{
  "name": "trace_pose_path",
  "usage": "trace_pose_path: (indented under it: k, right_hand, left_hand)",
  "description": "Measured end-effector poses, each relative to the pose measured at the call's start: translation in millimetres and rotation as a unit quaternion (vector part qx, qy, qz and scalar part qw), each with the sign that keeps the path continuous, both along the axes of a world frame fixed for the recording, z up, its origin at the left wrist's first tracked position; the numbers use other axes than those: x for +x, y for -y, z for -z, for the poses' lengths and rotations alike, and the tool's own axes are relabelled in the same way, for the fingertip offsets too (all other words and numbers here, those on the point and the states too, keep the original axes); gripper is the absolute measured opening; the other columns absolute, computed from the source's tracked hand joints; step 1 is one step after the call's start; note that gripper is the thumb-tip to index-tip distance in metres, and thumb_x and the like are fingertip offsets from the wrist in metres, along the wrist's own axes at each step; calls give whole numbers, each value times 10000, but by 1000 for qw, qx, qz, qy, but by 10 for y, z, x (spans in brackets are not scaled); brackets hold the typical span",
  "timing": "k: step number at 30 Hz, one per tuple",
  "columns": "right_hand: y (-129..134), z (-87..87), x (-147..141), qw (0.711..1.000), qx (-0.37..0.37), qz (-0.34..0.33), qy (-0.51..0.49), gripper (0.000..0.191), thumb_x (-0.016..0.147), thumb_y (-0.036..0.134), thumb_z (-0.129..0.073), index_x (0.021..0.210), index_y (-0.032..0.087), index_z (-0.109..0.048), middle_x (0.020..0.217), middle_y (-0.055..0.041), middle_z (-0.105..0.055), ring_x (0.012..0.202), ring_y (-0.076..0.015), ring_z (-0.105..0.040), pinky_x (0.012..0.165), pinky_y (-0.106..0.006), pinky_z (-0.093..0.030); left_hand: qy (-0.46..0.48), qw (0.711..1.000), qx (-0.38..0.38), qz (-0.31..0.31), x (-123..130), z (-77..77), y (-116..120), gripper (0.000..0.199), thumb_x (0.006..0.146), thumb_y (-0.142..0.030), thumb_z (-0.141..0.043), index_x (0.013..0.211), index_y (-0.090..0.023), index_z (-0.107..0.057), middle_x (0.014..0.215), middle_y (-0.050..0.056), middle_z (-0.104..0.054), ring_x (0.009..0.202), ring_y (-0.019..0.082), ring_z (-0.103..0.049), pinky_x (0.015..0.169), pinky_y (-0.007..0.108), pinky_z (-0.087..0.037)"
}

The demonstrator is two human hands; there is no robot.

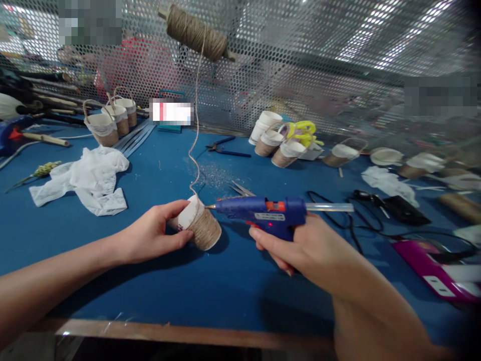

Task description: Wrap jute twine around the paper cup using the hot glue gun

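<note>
Right hand [306, 245]: wrapped round gun [255, 210], nozzle [211, 206] right by cup [205, 228]; hold it steady.
Left hand [152, 233]: clamped on tilted cup; best kept clear of nozzle.
Twine [197, 103]: slack; lay snug.

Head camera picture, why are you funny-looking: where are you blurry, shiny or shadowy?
In the head view, the cup at far right looks smeared, the glue gun clearer; in the head view, bright streaks glare behind the mesh, top right; in the head view, a soft shadow darkens the blue table below the right hand.
</note>
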State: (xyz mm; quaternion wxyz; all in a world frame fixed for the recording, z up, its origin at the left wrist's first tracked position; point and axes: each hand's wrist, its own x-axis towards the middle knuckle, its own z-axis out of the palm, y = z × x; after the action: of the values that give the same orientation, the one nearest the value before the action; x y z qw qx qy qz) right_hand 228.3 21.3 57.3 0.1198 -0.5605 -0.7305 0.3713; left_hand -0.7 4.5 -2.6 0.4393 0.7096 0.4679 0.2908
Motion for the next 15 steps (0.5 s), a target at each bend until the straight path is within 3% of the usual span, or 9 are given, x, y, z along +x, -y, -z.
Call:
trace_pose_path:
  k: [11, 15]
  right_hand:
    - [-112, 68, 35, 999, -35, -9, -6, 218, 760, 374, -536, 619, 216, -487, 393, 53, -474, 373, -109, -463, 414, -232, -391]
    - [-255, 118, 86, 994, -19, 16, -106, 209, 740, 392, -590, 704, 194, -537, 465, 43, -509, 427, -107, -476, 446, -233, -387]
  left_hand:
    - [5, 1000, -5, 4, 12, 11, 4, 251, 772, -236, -522, 1004, -143, -552, 927, 39, -640, 805, 169, -582, 721, 249, -465]
    - [17, 1000, -14, -2, 17, 27, -12, 238, 763, -222, -523, 979, -126, -553, 898, 45, -631, 783, 164, -572, 710, 252, -459]
